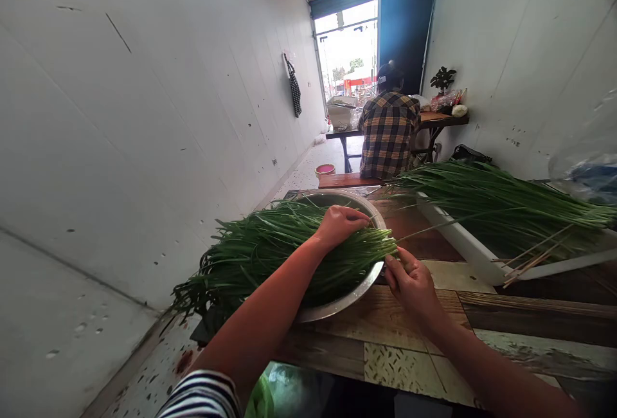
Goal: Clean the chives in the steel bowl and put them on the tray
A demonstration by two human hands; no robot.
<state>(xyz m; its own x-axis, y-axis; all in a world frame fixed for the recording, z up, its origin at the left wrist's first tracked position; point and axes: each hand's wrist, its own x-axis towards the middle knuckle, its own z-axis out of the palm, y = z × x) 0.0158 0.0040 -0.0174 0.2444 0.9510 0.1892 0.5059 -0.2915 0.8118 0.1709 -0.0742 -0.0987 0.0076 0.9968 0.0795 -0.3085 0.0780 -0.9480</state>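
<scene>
A big bundle of garlic chives (pixel 270 238) lies across a round metal basin (pixel 347 297), leaves hanging over its left side and pale stem ends over the right rim. My left hand (pixel 338 226) reaches over the bundle with its fingers pinched on thin chive strands near the stem ends. At the cut ends, just outside the rim, my right hand (pixel 409 276) is closed, thumb and fingertips gripping chive stems. Exactly how many strands each hand holds is too small to tell.
On the right, more garlic chives (pixel 501 196) fill a white foam box (pixel 457 244), with loose stalks over its near corner. Wood-patterned planks form the tabletop (pixel 409 321). Ahead, a person in a plaid shirt (pixel 389 132) sits facing away at another table. A wall (pixel 144 116) runs along the left.
</scene>
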